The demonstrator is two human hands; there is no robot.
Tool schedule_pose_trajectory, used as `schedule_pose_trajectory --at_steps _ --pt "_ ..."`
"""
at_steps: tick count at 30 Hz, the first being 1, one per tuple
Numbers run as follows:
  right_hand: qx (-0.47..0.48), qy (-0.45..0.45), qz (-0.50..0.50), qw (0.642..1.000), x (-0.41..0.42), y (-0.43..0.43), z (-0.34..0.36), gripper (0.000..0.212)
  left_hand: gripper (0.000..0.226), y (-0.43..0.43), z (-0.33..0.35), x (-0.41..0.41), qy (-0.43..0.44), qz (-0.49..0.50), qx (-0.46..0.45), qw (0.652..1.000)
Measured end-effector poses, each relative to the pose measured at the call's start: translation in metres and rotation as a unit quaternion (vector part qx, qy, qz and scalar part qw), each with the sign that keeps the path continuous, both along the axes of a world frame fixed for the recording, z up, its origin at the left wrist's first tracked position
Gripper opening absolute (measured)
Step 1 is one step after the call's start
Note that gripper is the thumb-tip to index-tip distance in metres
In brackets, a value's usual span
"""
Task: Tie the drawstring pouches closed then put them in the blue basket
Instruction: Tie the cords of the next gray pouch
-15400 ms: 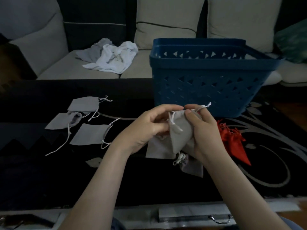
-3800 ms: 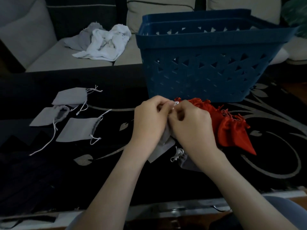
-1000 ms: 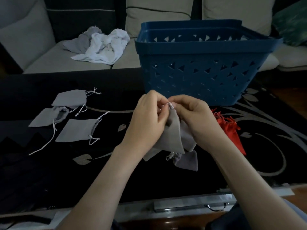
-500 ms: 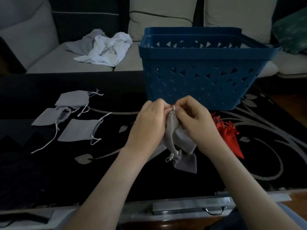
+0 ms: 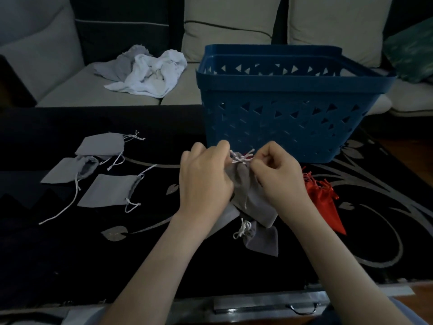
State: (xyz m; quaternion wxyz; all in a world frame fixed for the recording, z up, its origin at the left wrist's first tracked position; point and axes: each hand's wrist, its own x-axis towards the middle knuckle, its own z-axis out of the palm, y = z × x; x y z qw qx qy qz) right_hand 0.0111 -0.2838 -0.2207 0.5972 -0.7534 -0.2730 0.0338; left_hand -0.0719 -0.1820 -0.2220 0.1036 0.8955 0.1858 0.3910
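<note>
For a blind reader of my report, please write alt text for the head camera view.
A person's left hand and right hand pinch the white drawstring of a grey fabric pouch in front of a blue plastic basket. Three flat grey pouches lie at left, a red pouch at right.

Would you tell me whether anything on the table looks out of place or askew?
Nothing is spilled or damaged. One grey pouch on the left lies open-mouthed, its drawstring pulled far out and trailing across the table.
</note>
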Motion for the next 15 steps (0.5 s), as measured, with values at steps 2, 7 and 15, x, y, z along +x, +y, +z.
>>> schedule_pose_trajectory --at_steps 2,7,15 --pt "0.005 -0.004 -0.009 1.000 -0.003 0.002 -0.003 0.012 0.017 0.005 -0.001 -0.001 -0.020 -0.012 -0.039 0.999" --pt "0.027 0.042 0.053 0.997 0.000 0.000 0.000 0.018 0.011 0.024 -0.001 -0.001 -0.029 -0.065 -0.132 0.989" --pt "0.162 0.229 0.140 0.950 -0.007 -0.004 0.002 0.006 0.018 0.021 0.008 -0.010 0.060 -0.234 -0.431 0.869"
